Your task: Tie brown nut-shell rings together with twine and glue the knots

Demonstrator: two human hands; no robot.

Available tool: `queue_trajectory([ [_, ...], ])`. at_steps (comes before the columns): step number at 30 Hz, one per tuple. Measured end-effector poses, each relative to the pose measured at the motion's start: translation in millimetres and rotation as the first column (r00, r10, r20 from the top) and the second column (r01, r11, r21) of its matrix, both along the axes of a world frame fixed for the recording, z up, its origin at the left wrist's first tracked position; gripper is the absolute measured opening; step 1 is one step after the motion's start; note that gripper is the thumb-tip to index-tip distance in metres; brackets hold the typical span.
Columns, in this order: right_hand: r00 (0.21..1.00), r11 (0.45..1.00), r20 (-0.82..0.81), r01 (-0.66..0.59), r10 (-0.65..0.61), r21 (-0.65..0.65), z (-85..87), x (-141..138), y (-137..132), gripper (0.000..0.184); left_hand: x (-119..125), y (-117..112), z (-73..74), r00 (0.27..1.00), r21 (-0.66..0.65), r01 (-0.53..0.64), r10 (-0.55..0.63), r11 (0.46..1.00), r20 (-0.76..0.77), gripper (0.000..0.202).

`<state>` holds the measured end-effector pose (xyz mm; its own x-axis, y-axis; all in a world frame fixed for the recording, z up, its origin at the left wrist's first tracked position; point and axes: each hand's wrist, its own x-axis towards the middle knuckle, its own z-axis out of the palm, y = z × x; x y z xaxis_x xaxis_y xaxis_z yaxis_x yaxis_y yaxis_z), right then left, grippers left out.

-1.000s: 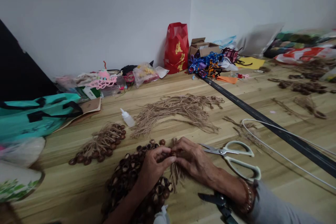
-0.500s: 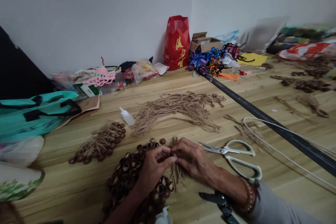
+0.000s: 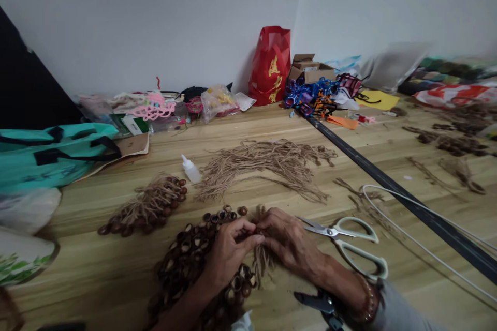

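My left hand (image 3: 229, 253) and my right hand (image 3: 289, 243) meet fingertip to fingertip over a small bundle of tan twine strands (image 3: 261, 258) on the wooden table (image 3: 97, 279). Both hands are pinched closed around a small brown bead and the twine between them. Under my left hand lies a heap of dark brown ring-shaped beads (image 3: 190, 258). White-handled scissors (image 3: 349, 243) lie just right of my right hand. Dark pliers (image 3: 318, 302) rest beneath my right wrist.
A finished pile of beaded twine (image 3: 147, 207) lies to the left, a small white glue bottle (image 3: 191, 169) and loose twine (image 3: 267, 163) beyond. A teal bag (image 3: 46, 158), red bag (image 3: 269, 64), craft clutter, a black strip (image 3: 388, 186) and white cord (image 3: 419, 227) surround them.
The hands keep working at the same spot; the view has shifted slightly, so everything sits a little more to the right and lower.
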<state>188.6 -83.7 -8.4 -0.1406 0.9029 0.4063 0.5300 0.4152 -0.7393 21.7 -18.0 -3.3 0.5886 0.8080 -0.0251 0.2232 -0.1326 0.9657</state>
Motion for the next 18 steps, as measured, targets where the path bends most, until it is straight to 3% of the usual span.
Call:
queue_trajectory([
  [18, 0.992, 0.991, -0.096, 0.071, -0.083, -0.118, 3.9, -4.2, 1.0, 0.014, 0.3, 3.2, -3.7, 0.996, -0.064, -0.018, 0.023, 0.998, 0.087, 0.013],
])
